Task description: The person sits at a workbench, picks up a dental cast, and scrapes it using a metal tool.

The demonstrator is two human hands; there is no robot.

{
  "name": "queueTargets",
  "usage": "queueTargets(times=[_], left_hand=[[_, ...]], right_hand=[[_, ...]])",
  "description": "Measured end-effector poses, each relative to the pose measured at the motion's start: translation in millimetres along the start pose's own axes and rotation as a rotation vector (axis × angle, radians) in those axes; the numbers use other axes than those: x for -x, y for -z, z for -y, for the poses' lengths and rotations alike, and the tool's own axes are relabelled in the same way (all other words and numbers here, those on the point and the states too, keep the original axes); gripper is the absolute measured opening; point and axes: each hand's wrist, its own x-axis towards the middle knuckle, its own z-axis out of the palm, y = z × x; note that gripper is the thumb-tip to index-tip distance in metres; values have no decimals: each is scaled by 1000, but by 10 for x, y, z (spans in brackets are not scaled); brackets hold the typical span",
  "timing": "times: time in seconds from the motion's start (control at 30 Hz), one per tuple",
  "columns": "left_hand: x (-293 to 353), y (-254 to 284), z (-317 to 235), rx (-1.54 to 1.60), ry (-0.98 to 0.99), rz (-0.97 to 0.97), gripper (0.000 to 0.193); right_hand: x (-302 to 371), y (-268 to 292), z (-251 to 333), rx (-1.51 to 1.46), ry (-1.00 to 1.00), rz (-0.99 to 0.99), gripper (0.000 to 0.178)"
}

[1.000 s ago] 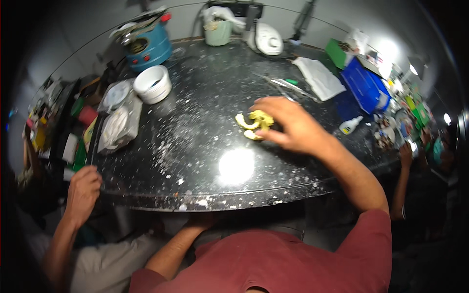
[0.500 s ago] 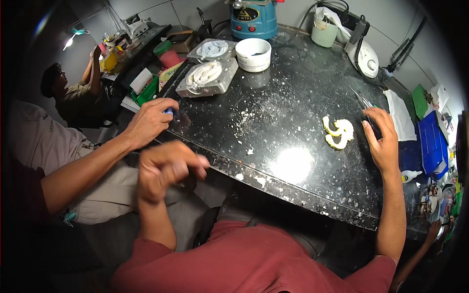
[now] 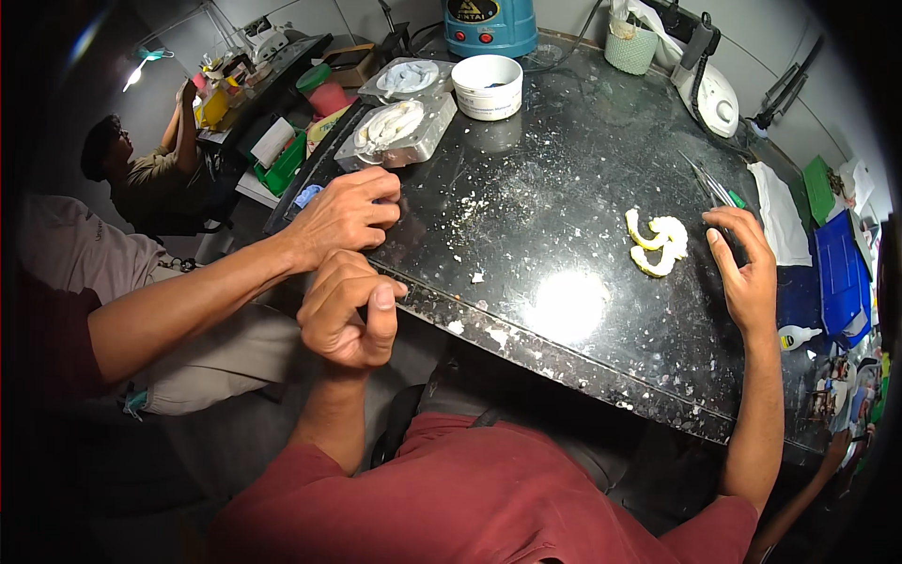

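My left hand (image 3: 349, 315) is raised at the table's near left edge, its fingers curled in and thumb up; nothing shows in it. Just beyond it is a co-worker's hand (image 3: 346, 218), with a blue piece (image 3: 308, 195) beside it. On the right, my right hand (image 3: 742, 258) rests on the table with fingers spread and holds nothing. Slim metal tools (image 3: 707, 180), one with a green handle end (image 3: 737, 199), lie just past its fingertips. Left of that hand lie pale yellow curved pieces (image 3: 658, 246), horseshoe-like in shape.
White crumbs (image 3: 479, 211) are scattered over the black table (image 3: 564, 150). Metal blocks with white filling (image 3: 399, 132), a white tub (image 3: 487, 87) and a blue machine (image 3: 489, 28) stand at the back. To the right are a white cloth (image 3: 780, 216) and a blue tray (image 3: 841, 273).
My left hand has moved slightly right and stopped blurring, with its fingers curled. The co-worker's hand has shifted right over the table edge. My right hand has barely moved.
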Motion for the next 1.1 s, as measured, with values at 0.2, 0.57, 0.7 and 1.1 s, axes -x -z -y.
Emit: queueTargets(times=[0.2, 0.57, 0.7, 1.1], left_hand=[[-2, 23, 51, 26, 98, -126, 17], [102, 137, 162, 0, 65, -198, 12], [93, 100, 120, 6, -30, -103, 11], [168, 75, 141, -33, 3, -75, 12]], right_hand=[[13, 23, 2, -23, -13, -1, 15], [21, -7, -22, -25, -30, 12, 15], [17, -3, -10, -31, -35, 17, 15], [22, -11, -14, -52, -40, 16, 14]])
